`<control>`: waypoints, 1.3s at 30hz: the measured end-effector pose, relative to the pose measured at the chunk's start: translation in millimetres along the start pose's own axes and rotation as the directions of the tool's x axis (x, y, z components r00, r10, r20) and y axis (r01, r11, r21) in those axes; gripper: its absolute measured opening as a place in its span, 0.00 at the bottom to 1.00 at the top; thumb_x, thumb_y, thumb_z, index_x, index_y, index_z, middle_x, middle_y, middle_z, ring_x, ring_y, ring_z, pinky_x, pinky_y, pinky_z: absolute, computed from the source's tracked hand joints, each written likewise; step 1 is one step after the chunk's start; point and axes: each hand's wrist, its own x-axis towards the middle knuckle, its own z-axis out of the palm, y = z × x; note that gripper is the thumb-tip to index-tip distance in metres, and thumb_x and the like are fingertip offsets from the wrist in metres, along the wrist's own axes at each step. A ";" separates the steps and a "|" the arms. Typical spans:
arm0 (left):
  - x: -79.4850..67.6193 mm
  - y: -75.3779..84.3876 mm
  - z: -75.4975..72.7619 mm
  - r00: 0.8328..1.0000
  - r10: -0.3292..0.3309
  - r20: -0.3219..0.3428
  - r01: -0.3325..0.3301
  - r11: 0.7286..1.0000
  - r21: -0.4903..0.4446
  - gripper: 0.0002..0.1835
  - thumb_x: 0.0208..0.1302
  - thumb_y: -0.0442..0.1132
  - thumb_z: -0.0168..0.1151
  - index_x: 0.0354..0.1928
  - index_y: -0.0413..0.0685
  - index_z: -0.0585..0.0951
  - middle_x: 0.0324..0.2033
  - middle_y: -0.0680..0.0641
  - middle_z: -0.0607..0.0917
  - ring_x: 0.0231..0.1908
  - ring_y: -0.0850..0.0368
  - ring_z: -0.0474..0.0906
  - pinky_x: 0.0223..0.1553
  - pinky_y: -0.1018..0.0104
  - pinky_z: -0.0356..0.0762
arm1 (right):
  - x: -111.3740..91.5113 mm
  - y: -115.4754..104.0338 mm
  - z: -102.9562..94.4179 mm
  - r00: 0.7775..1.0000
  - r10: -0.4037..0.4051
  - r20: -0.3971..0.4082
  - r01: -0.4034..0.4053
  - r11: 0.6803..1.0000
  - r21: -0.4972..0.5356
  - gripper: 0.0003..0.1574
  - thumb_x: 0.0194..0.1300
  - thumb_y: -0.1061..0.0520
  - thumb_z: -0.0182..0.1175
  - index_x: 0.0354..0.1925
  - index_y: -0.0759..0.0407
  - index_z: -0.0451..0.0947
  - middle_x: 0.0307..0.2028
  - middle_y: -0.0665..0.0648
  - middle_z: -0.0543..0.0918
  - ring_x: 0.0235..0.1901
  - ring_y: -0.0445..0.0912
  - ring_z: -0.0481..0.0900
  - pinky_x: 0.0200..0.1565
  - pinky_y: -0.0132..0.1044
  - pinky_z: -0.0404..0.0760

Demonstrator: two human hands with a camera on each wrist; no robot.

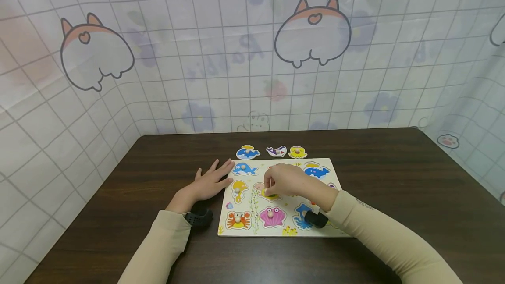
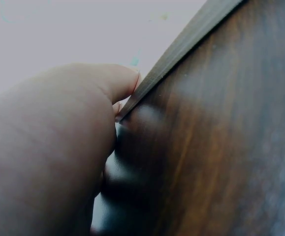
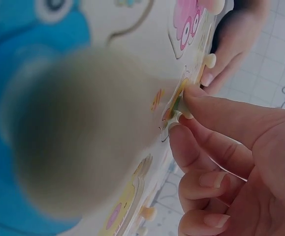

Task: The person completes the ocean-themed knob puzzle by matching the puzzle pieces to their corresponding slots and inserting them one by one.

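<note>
A white wooden knob puzzle board (image 1: 272, 233) with sea animals lies on the dark table. My right hand (image 1: 287, 180) pinches a yellow-and-green puzzle piece (image 1: 271, 196) by its knob, over the middle of the board. In the right wrist view thumb and fingertips close on this piece (image 3: 177, 102), which sits tilted close to the board; its animal cannot be made out. My left hand (image 1: 209, 184) lies with fingers extended at the board's left edge, its thumb touching that edge in the left wrist view. Near it are the seahorse piece (image 1: 238, 191) and the blue fish piece (image 1: 244, 169).
Behind the board lie a blue whale piece (image 1: 247, 152), a purple whale piece (image 1: 276, 151) and a yellow octopus piece (image 1: 297, 152). Along the board's front are a crab piece (image 1: 238, 220), a pink shell piece (image 1: 272, 217) and a blue octopus piece (image 1: 301, 214). A patterned curtain (image 1: 252, 78) hangs behind the table.
</note>
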 end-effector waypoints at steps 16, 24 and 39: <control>0.3 -0.1 -0.1 1.000 -0.004 -0.002 0.004 1.000 0.000 0.35 0.82 0.54 0.46 0.83 0.53 0.51 0.81 0.47 0.47 0.79 0.38 0.32 0.67 0.25 0.22 | 1.0 0.9 0.1 1.000 -0.023 0.005 0.023 1.000 -0.018 0.10 0.63 0.50 0.74 0.28 0.46 0.83 0.27 0.45 0.79 0.29 0.43 0.75 0.29 0.36 0.73; 0.6 0.1 0.7 1.000 -0.007 -0.006 0.007 1.000 0.006 0.35 0.82 0.54 0.46 0.83 0.53 0.51 0.81 0.47 0.47 0.79 0.38 0.32 0.67 0.25 0.23 | -2.5 2.4 -7.6 0.999 -0.024 -0.036 0.025 1.000 0.019 0.07 0.64 0.49 0.74 0.33 0.46 0.85 0.28 0.46 0.79 0.29 0.43 0.75 0.30 0.36 0.72; 0.8 -0.1 0.9 1.000 -0.012 -0.005 0.012 1.000 0.005 0.35 0.82 0.54 0.46 0.83 0.53 0.51 0.81 0.47 0.47 0.79 0.39 0.32 0.67 0.25 0.22 | -6.5 27.7 -36.2 0.966 -0.084 -0.246 0.134 0.972 0.193 0.08 0.68 0.54 0.70 0.43 0.56 0.86 0.30 0.50 0.80 0.31 0.46 0.75 0.33 0.36 0.76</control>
